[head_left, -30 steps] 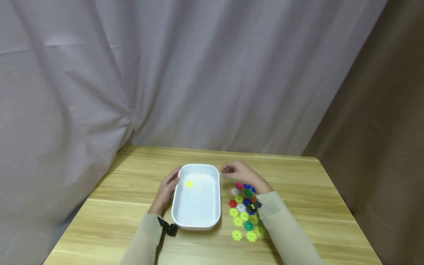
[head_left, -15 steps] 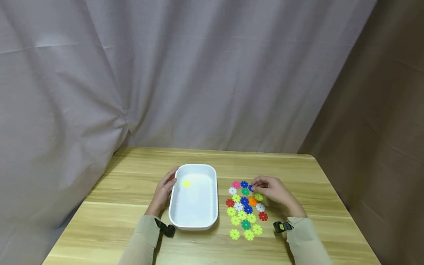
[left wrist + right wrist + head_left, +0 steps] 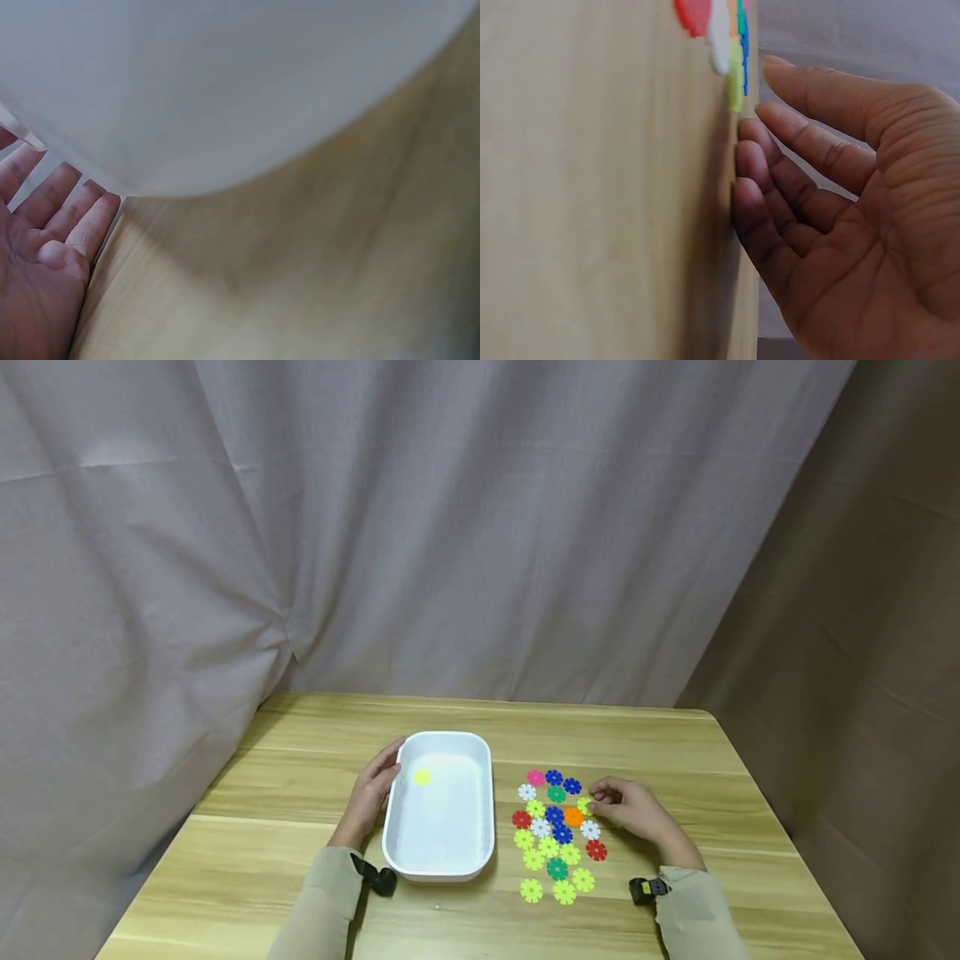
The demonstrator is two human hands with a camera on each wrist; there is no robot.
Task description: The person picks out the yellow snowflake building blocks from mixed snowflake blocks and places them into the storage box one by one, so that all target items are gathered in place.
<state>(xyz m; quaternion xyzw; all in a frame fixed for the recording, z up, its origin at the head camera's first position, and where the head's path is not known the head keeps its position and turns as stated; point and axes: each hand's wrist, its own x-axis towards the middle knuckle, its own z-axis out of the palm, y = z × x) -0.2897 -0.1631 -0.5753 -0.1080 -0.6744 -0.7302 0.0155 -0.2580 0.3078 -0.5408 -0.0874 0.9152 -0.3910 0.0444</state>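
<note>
In the head view, my left hand [image 3: 372,797] rests along the left side of a white rectangular tray [image 3: 438,872], its fingers extended against the wall. The left wrist view has that hand [image 3: 45,247] under the tray's edge, fingers fairly straight. A single yellow piece [image 3: 422,777] lies inside the tray. My right hand [image 3: 633,814] is at a yellow-green notched plastic disc [image 3: 583,806] on the table. In the right wrist view, thumb and forefinger of this hand [image 3: 840,202] are apart, close to the yellow-green disc [image 3: 736,79], with nothing between them.
Several notched discs lie flat right of the tray, among them a pink disc [image 3: 535,777], an orange disc [image 3: 573,817], a red disc [image 3: 596,850] and a green disc [image 3: 557,869]. The wooden table [image 3: 330,718] ends at a grey curtain [image 3: 450,568].
My right hand has moved from the tray's right rim across to the discs, passing a blue disc, and now stands at the yellow-green one. The left hand stays at the tray.
</note>
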